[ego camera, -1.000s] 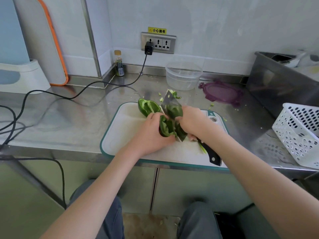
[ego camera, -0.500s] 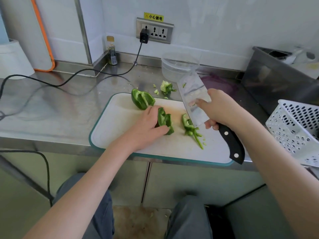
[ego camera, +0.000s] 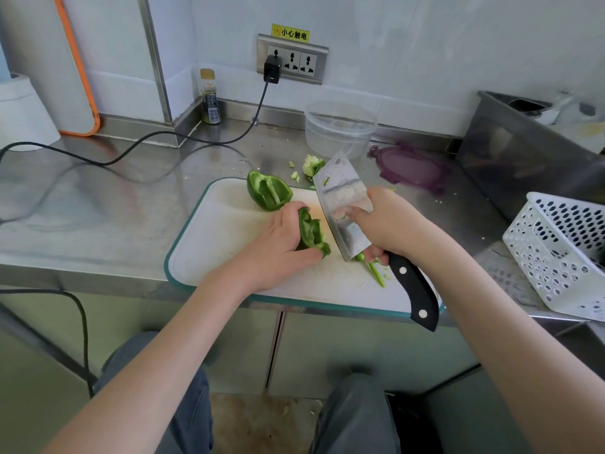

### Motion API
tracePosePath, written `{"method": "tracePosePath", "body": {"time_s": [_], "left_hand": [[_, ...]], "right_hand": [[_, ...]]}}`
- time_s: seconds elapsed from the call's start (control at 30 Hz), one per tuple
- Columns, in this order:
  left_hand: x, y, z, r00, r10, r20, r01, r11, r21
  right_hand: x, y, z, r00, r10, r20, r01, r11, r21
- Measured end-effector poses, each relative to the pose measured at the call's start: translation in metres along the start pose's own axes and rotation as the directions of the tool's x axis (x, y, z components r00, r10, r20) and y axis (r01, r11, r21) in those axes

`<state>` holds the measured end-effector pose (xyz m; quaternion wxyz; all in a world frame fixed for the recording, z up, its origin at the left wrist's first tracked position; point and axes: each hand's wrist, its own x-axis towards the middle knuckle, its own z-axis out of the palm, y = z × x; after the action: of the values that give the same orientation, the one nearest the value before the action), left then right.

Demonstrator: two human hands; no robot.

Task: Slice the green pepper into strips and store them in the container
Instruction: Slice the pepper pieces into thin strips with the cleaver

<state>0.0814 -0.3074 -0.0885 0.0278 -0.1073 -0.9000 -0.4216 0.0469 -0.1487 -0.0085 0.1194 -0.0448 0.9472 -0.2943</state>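
My left hand (ego camera: 278,244) curls over the pepper piece (ego camera: 311,232) — my right hand (ego camera: 389,224) grips the cleaver (ego camera: 343,204), its edge just beside it; bare cutting board (ego camera: 209,244) lies leftward.

Beside the cleaver (ego camera: 340,204), the left hand (ego camera: 278,247) covers the near side of the pepper piece (ego camera: 311,232) it holds, so that piece's full shape cannot be seen. The right hand (ego camera: 389,221) hides where blade meets handle, and its fingers (ego camera: 357,213) show only partly against the steel. Right of the cleaver, the white basket (ego camera: 563,253) is cut off by the picture's edge, as is the steel bin (ego camera: 523,152) behind it. Left of the cleaver, the bottle (ego camera: 209,96) label is too small to read, and the black cable (ego camera: 131,152) on the desk (ego camera: 98,208) runs out of view.
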Motion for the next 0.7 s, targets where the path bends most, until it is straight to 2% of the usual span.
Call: {"method": "tracePosePath", "body": {"time_s": [0.2,0.5,0.7], "left_hand": [[-0.0001,0.0002,0.0007,0.999,0.016,-0.037,-0.013,0.998,0.062],[0.0014,-0.0023,0.0016,0.999,0.029,-0.024,-0.027,0.996,0.086],[0.0023,-0.0048,0.0030,0.998,0.056,0.005,-0.056,0.985,0.165]], "right_hand": [[-0.0028,-0.0028,0.0007,1.000,0.002,0.029,-0.002,1.000,0.002],[-0.0057,-0.0090,0.0041,0.999,0.008,0.043,-0.009,1.000,0.027],[-0.0079,-0.0100,0.0084,0.999,0.015,0.046,-0.015,1.000,0.006]]}}
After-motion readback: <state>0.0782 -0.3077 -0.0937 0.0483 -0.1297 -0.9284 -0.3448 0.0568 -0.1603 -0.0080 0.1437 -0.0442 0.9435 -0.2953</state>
